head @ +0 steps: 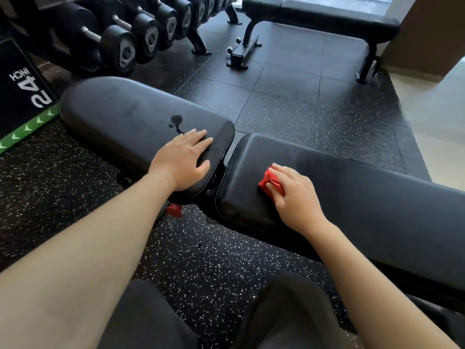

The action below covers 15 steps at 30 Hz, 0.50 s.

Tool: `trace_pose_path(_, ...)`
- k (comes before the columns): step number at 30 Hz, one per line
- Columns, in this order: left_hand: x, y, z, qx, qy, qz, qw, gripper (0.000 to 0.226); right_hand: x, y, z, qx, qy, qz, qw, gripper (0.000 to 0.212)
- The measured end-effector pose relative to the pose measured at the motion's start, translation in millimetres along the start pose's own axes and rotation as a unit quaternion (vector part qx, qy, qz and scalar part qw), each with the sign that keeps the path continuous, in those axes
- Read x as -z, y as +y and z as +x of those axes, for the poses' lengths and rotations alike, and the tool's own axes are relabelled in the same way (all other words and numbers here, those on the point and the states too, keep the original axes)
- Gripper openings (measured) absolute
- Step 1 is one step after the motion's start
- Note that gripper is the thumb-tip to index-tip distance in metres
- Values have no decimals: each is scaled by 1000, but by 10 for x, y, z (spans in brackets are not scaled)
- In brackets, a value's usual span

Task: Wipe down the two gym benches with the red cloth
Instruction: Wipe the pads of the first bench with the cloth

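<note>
A black padded gym bench lies across the view in two pads: a seat pad [120,114] on the left and a long back pad [364,197] on the right. Dark wet spots [176,120] mark the seat pad. My left hand [183,159] rests flat on the seat pad's right end, fingers straight. My right hand [293,195] grips a crumpled red cloth [270,181] and presses it onto the back pad near its left end. A second black bench [327,17] stands at the far right.
A rack of black dumbbells [130,39] runs along the far left. A black plyo box [22,89] marked 24 inch stands at the left edge. A small red part [174,210] shows under the near bench. Speckled rubber flooring [214,260] lies all around.
</note>
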State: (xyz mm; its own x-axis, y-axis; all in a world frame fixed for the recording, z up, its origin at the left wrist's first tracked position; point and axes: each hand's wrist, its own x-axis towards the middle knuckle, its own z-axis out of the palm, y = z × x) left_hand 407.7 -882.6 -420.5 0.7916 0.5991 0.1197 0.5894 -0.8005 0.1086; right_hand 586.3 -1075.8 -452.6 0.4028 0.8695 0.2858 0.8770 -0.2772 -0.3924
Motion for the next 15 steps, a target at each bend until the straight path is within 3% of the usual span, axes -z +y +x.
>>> trace_pose_path(7,21,28,-5,15,7,-16,1000,57,-22,21,-68,-12,26,4,1000,36)
trace_pose_path(15,-9,-19,38,14,20,-35,999,56,-1,342,675,-69,6,-8,998,31)
